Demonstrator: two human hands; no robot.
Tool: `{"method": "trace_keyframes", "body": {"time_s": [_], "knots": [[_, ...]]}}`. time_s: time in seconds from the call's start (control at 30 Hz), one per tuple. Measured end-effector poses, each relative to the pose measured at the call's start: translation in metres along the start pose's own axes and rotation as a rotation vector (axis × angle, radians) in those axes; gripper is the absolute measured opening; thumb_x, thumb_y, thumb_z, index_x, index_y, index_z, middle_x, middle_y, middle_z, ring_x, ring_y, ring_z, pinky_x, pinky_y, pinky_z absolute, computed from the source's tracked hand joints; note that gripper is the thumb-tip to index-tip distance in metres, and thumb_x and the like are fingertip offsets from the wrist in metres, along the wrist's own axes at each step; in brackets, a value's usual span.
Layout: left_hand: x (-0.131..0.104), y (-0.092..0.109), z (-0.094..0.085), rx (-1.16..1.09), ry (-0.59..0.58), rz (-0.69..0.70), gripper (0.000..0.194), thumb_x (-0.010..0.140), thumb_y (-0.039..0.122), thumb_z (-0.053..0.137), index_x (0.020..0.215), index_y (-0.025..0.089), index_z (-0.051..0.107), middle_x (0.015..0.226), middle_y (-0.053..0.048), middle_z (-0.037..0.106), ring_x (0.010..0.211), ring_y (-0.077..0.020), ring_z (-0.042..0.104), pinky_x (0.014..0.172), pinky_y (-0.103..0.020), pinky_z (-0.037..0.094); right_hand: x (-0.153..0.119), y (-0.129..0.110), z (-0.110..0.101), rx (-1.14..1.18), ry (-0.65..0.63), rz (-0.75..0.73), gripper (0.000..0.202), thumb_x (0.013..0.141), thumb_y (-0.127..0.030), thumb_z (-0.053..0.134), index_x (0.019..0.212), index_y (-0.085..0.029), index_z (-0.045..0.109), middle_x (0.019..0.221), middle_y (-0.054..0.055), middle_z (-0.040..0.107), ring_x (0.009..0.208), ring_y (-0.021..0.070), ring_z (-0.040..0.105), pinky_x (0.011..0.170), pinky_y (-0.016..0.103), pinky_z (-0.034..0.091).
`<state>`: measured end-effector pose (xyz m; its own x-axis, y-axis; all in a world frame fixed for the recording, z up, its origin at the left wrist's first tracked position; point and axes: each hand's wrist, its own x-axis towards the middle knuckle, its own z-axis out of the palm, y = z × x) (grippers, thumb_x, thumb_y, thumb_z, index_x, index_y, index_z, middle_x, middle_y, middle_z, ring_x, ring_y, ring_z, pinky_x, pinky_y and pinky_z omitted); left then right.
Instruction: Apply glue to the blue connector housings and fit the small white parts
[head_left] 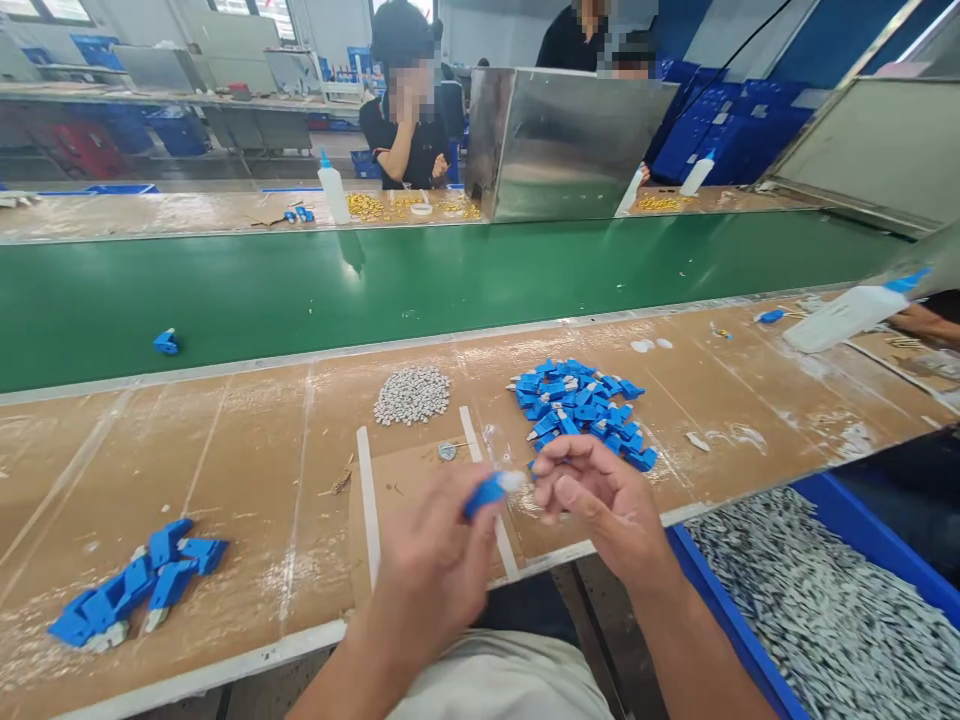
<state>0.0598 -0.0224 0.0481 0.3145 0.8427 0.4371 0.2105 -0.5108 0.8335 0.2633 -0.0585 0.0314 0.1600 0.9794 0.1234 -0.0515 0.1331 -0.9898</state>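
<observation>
My left hand (442,540) pinches a blue piece with a whitish tip (487,494) above the near edge of the worktable. Close on its right is my right hand (596,495), its fingers curled; whether anything small sits between them is hidden. Just behind my right hand lies a heap of blue pieces (581,405). A pile of small grey round parts (412,395) is further left, and a small round dish with a stick (448,451) rests between two white tape strips. Several more blue pieces (139,585) lie at the table's left.
A green conveyor belt (420,280) crosses behind the worktable (255,460), carrying one blue piece (166,342). At right are a tilted white bottle (847,315), a person's arm and a blue bin (720,610) of grey parts. People are across the belt, near a metal box (577,145).
</observation>
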Motion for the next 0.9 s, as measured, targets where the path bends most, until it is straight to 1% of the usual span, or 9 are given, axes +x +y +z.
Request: {"method": "trace_keyframes", "body": {"time_s": [0.07, 0.13, 0.2, 0.27, 0.37, 0.5, 0.67, 0.83, 0.9], "knots": [[-0.003, -0.014, -0.023, -0.232, 0.176, -0.293, 0.025, 0.09, 0.026, 0.067, 0.114, 0.022, 0.068, 0.11, -0.01, 0.074, 0.086, -0.0198, 0.071, 0.072, -0.028, 0.059, 0.001, 0.009, 0.003, -0.214, 0.007, 0.003, 0.026, 0.091, -0.038, 0.066, 0.114, -0.025, 0.064, 0.101, 0.005, 0.062, 0.079, 0.0176, 0.061, 0.063, 0.028, 0.053], [-0.007, -0.031, -0.041, -0.497, 0.288, -0.521, 0.025, 0.088, 0.035, 0.07, 0.108, 0.02, 0.068, 0.111, -0.011, 0.074, 0.084, -0.0191, 0.071, 0.067, -0.026, 0.058, 0.003, 0.024, 0.009, -0.434, -0.075, 0.005, 0.021, 0.092, -0.036, 0.065, 0.107, -0.023, 0.068, 0.094, 0.004, 0.061, 0.076, 0.0173, 0.058, 0.065, 0.029, 0.05], [-0.014, -0.047, -0.051, -0.692, 0.315, -0.655, 0.027, 0.084, 0.038, 0.074, 0.102, 0.018, 0.07, 0.108, -0.011, 0.074, 0.085, -0.0184, 0.07, 0.065, -0.023, 0.056, 0.004, 0.04, 0.021, -0.537, -0.172, 0.01, 0.018, 0.093, -0.035, 0.063, 0.102, -0.021, 0.069, 0.088, 0.004, 0.059, 0.07, 0.0165, 0.056, 0.064, 0.03, 0.048], [-0.023, -0.06, -0.052, -0.781, 0.321, -0.736, 0.027, 0.082, 0.037, 0.077, 0.098, 0.017, 0.07, 0.103, -0.009, 0.073, 0.084, -0.0163, 0.067, 0.064, -0.022, 0.055, 0.004, 0.054, 0.035, -0.558, -0.211, 0.011, 0.017, 0.094, -0.033, 0.062, 0.104, -0.021, 0.069, 0.088, 0.003, 0.059, 0.066, 0.0158, 0.054, 0.062, 0.03, 0.046], [-0.033, -0.068, -0.047, -0.814, 0.324, -0.773, 0.025, 0.08, 0.035, 0.078, 0.095, 0.017, 0.072, 0.094, -0.006, 0.07, 0.074, -0.0114, 0.059, 0.059, -0.018, 0.05, 0.008, 0.066, 0.053, -0.547, -0.223, 0.018, 0.016, 0.094, -0.031, 0.062, 0.104, -0.021, 0.069, 0.086, 0.002, 0.057, 0.066, 0.0156, 0.054, 0.062, 0.03, 0.044], [-0.039, -0.068, -0.044, -0.832, 0.289, -0.817, 0.028, 0.078, 0.037, 0.08, 0.092, 0.015, 0.072, 0.087, -0.005, 0.064, 0.07, -0.0098, 0.05, 0.054, -0.016, 0.042, 0.014, 0.066, 0.067, -0.562, -0.249, 0.002, 0.011, 0.095, -0.028, 0.06, 0.091, -0.021, 0.068, 0.081, 0.001, 0.055, 0.066, 0.0162, 0.054, 0.061, 0.03, 0.042], [-0.041, -0.071, -0.048, -0.865, 0.271, -0.854, 0.025, 0.08, 0.035, 0.079, 0.091, 0.015, 0.072, 0.081, -0.002, 0.059, 0.07, -0.0096, 0.048, 0.056, -0.017, 0.04, 0.016, 0.056, 0.071, -0.662, -0.302, -0.04, 0.015, 0.097, -0.024, 0.057, 0.085, -0.02, 0.065, 0.077, 0.0, 0.053, 0.065, 0.0164, 0.051, 0.061, 0.031, 0.039], [-0.042, -0.077, -0.049, -0.911, 0.3, -0.832, 0.021, 0.078, 0.031, 0.081, 0.088, 0.015, 0.073, 0.08, -0.001, 0.059, 0.069, -0.0085, 0.048, 0.057, -0.016, 0.041, 0.009, 0.042, 0.073, -0.693, -0.435, -0.176, 0.02, 0.1, -0.015, 0.047, 0.091, -0.02, 0.064, 0.087, 0.005, 0.056, 0.077, 0.019, 0.054, 0.069, 0.032, 0.041], [-0.043, -0.077, -0.049, -0.95, 0.286, -0.836, 0.019, 0.08, 0.03, 0.08, 0.086, 0.014, 0.073, 0.078, -0.001, 0.058, 0.068, -0.0078, 0.048, 0.058, -0.016, 0.043, 0.007, 0.04, 0.074, -0.714, -0.461, -0.191, 0.021, 0.1, -0.014, 0.045, 0.092, -0.02, 0.063, 0.088, 0.005, 0.055, 0.08, 0.0196, 0.053, 0.071, 0.033, 0.041]]}}
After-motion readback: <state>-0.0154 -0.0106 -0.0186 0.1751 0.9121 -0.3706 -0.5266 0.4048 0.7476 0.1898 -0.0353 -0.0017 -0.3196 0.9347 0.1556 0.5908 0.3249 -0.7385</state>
